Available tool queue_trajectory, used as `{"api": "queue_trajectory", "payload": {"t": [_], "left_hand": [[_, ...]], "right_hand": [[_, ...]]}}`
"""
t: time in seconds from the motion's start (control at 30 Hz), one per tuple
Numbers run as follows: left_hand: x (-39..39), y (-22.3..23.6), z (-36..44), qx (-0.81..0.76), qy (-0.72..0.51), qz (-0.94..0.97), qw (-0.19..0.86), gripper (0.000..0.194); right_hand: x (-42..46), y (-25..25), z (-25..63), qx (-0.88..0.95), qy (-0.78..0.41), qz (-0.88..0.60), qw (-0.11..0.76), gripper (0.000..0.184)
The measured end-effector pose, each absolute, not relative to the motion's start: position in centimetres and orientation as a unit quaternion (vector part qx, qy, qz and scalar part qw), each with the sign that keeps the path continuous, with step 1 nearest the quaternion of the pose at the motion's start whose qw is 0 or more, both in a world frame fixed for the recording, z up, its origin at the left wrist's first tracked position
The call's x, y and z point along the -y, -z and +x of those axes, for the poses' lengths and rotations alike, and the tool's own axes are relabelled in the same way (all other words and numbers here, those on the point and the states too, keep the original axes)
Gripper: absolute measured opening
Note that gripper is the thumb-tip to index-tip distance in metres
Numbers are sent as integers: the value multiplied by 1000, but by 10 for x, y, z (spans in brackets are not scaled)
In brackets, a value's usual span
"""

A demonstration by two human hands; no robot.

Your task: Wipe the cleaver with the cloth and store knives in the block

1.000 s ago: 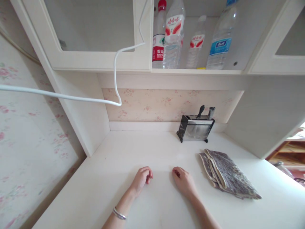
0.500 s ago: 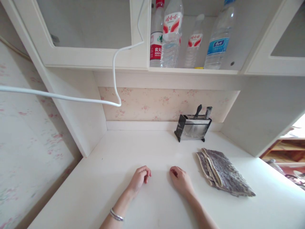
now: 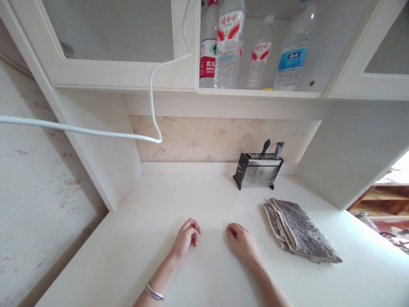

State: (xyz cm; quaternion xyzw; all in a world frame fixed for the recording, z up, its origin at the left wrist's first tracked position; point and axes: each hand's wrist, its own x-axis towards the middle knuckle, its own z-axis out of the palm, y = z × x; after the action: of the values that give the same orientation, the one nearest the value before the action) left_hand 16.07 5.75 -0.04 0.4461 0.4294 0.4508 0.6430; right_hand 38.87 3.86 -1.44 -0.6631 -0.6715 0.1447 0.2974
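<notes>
My left hand [image 3: 187, 236] rests on the white countertop [image 3: 198, 196], its fingers loosely curled and holding nothing. A silver bangle [image 3: 154, 291] circles that wrist. Across a short gap, my right hand [image 3: 242, 241] lies on the same surface with its fingers folded in; nothing shows in it. To the right of this hand, apart from it, is a folded grey-brown cloth [image 3: 303, 230] with pale edging. Farther back stands a black and silver knife block [image 3: 259, 172], with a black handle [image 3: 265, 148] and a greyish handle [image 3: 279, 150] sticking up from its top.
Above, an open cabinet holds several plastic bottles, among them a red-labelled one [image 3: 230, 42] and a blue-labelled one [image 3: 292, 62]. A white cable [image 3: 128, 135] hangs across the upper left. Side panels [image 3: 348, 149] flank the counter. Wooden shelving [image 3: 380, 200] appears at far right.
My left hand has shifted slightly, its fingers a little looser. My right hand, the cloth and the knife block stay in place. The view has tilted very slightly.
</notes>
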Motion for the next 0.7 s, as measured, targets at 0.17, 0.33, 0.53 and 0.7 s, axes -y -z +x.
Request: {"api": "queue_trajectory", "payload": {"t": [0.17,0.33,0.53,0.7], "left_hand": [[-57,-2,161,-423,-448,436,656,7],[-57,0,160,-419,-442,454,650,6],[-57,4,160,-423,-467,437,642,10],[-58,6,161,-422,-466,436,645,9]], "right_hand": [[-38,15,389,673,-143,-662,297,19],[-37,13,388,671,-145,-667,291,20],[-37,12,388,670,-146,-667,292,19],[-39,15,389,672,-149,-662,295,19]]}}
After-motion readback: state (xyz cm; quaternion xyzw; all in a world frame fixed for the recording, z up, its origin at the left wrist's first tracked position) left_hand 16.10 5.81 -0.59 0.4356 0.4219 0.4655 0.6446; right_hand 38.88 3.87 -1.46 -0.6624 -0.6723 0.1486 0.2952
